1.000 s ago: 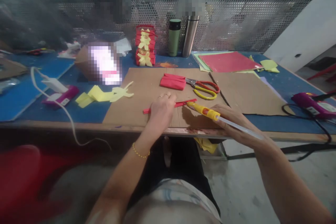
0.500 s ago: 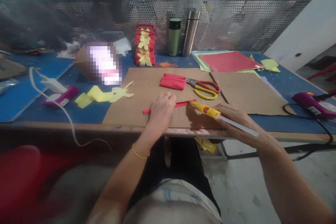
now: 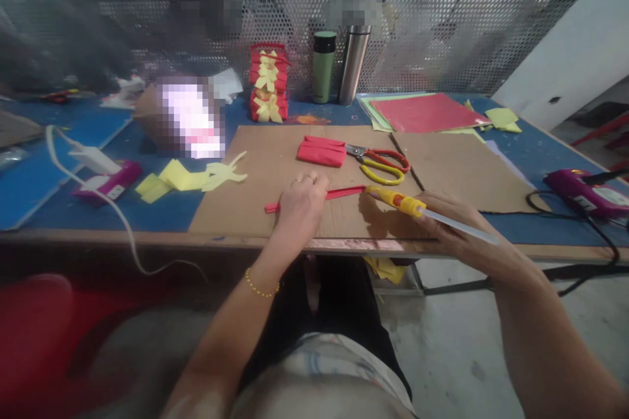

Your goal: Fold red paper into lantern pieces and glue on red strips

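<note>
A narrow red paper strip (image 3: 346,192) lies slantwise on the cardboard sheet (image 3: 260,150). My left hand (image 3: 303,204) is closed over the strip's left half, fingers pressing it down, with a short end showing past the hand. My right hand (image 3: 449,222) grips a yellow hot glue gun (image 3: 396,200) with a whitish glue stick (image 3: 462,227) jutting from its back. The gun's tip is at the strip's right end; whether it touches I cannot tell. Just beyond the hands rest a folded red paper piece (image 3: 322,151) and scissors (image 3: 381,163) with red and yellow handles.
Yellow paper pieces (image 3: 191,178) lie at left, near a purple power block (image 3: 111,182) with a white cable. Behind stand red paper items with yellow bows (image 3: 268,85), a green tumbler (image 3: 324,69) and a steel flask (image 3: 354,65). Red paper (image 3: 427,111) lies back right.
My right hand and the glue gun have moved slightly right, along the strip to its right end. My left hand stays on the strip.
</note>
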The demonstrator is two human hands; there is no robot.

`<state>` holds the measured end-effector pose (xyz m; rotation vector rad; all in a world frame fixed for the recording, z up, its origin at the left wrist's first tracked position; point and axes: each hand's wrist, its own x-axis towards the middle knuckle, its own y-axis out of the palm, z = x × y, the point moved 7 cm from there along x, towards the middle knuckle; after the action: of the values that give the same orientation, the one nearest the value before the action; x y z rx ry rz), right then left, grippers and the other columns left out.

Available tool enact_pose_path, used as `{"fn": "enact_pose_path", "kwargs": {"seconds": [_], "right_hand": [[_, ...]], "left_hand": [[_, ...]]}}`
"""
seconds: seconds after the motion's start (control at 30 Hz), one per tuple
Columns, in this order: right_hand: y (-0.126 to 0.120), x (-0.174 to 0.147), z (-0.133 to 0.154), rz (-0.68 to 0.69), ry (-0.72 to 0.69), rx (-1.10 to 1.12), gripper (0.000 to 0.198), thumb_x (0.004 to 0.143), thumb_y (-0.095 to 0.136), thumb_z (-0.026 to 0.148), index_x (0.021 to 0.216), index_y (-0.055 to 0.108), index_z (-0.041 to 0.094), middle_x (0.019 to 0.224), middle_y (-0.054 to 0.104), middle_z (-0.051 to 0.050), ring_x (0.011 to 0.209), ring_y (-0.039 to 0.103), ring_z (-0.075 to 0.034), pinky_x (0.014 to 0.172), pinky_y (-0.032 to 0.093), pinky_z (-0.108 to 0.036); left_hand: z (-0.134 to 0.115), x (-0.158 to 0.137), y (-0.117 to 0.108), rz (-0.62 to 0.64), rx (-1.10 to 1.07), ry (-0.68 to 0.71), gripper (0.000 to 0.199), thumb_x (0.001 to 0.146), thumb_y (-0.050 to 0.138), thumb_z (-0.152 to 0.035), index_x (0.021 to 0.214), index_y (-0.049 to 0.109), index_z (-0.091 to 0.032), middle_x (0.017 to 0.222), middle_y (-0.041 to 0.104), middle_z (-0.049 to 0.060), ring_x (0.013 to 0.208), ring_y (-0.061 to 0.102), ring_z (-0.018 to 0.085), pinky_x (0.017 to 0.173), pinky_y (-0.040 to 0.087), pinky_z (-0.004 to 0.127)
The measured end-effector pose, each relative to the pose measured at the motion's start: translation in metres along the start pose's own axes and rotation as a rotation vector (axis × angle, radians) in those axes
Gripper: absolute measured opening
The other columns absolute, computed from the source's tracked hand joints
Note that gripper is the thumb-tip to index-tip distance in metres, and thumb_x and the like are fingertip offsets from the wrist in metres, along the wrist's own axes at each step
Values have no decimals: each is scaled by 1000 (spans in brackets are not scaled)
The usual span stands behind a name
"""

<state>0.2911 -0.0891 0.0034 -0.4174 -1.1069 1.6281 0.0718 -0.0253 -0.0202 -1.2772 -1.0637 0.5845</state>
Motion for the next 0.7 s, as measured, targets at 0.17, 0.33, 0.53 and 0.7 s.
{"fn": "enact_pose_path", "kwargs": {"seconds": [0.17, 0.33, 0.53, 0.7], "right_hand": [[-1, -3, -2, -43, -10, 11, 48, 106, 43, 60, 77, 54, 24, 74, 58, -3, 67, 53, -20, 66, 41, -36], [-2, -4, 0, -56, -27, 23, 44, 107, 44, 57, 77, 53, 25, 73, 58, -3, 66, 53, -20, 66, 41, -37], [1, -2, 4, -8, -13, 30, 41, 107, 46, 54, 79, 54, 24, 77, 59, -3, 70, 55, -21, 69, 43, -37], [5, -1, 6, 21, -22, 41, 40, 107, 45, 51, 78, 53, 24, 79, 59, -4, 72, 55, -21, 73, 43, -38]], "left_hand": [[1, 0, 2, 0, 0, -3, 22, 103, 44, -6, 100, 64, -17, 106, 68, 12, 100, 60, 27, 87, 49, 40], [1, 1, 3, 0, 12, 6, 23, 104, 43, -7, 101, 64, -17, 105, 68, 12, 100, 60, 27, 86, 50, 40], [2, 0, 3, -35, 0, 21, 22, 106, 42, -12, 100, 63, -18, 104, 67, 12, 98, 59, 26, 87, 50, 40], [1, 0, 1, -10, -3, 13, 23, 106, 42, -11, 101, 63, -17, 106, 67, 12, 100, 60, 27, 89, 50, 40]]}}
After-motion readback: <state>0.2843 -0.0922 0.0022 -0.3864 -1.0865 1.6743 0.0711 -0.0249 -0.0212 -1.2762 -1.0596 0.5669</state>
